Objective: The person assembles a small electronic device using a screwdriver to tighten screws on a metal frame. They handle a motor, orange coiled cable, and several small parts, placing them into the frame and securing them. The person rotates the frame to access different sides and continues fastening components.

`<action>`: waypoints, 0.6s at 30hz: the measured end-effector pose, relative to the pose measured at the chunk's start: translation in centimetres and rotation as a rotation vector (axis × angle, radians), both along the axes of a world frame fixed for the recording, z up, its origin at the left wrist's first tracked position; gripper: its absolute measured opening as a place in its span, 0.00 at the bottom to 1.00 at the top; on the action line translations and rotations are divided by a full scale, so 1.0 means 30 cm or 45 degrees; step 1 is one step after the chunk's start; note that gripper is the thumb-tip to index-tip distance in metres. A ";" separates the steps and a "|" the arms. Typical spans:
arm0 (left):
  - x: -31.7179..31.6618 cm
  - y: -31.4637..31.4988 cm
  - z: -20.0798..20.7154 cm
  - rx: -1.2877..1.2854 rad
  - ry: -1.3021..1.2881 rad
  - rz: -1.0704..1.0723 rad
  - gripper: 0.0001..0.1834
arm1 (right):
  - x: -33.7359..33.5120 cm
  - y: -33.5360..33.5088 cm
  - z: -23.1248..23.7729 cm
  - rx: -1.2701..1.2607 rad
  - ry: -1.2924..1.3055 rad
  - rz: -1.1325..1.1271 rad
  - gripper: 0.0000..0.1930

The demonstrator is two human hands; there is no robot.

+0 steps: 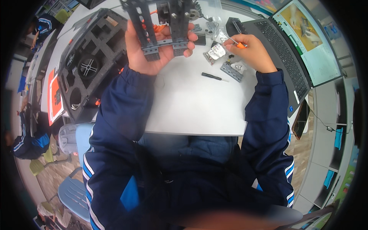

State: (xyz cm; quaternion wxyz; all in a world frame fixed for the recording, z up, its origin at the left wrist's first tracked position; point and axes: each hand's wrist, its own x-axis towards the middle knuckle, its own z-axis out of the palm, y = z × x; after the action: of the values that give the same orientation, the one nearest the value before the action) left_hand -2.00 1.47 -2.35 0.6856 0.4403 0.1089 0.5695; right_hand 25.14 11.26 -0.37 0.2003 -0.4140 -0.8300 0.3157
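My left hand [147, 57] is raised over the table, its fingers wrapped round a dark frame of perforated beams [161, 42]. A black wheel-like part and orange pieces sit inside that frame. Farther right, my right hand [251, 50] is closed on a small screwdriver [240, 45] with an orange handle and a thin metal shaft. Just left of those fingers lies a clear bag of small parts [215, 53] with a white label. A grey perforated beam [231, 72] rests below the right hand. Nearer me lies a black screwdriver [213, 76], touched by neither hand.
An open case with foam cutouts [92, 50] fills the left side, with a black wheel [88, 66] in it. An open laptop [283, 50] stands on the right, a phone-like dark slab [301, 119] by the edge. Loose parts and bags [209, 27] lie behind. Other people sit far left.
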 end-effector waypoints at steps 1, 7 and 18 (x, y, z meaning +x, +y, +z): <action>0.003 -0.007 0.009 0.029 0.182 0.124 0.66 | 0.000 0.003 0.003 0.042 -0.011 -0.035 0.10; 0.008 -0.060 0.044 0.254 0.597 0.459 0.46 | 0.056 0.029 0.046 -0.044 0.563 -0.242 0.11; 0.070 -0.323 0.048 0.041 0.671 0.528 0.40 | 0.190 -0.106 0.200 -0.327 0.989 -0.312 0.12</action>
State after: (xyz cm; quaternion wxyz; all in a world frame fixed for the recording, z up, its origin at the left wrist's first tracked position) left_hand 0.09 -8.22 -0.91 0.4962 0.5517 0.3607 0.5651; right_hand 30.84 8.08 5.64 0.4807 -0.3817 -0.5914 0.5229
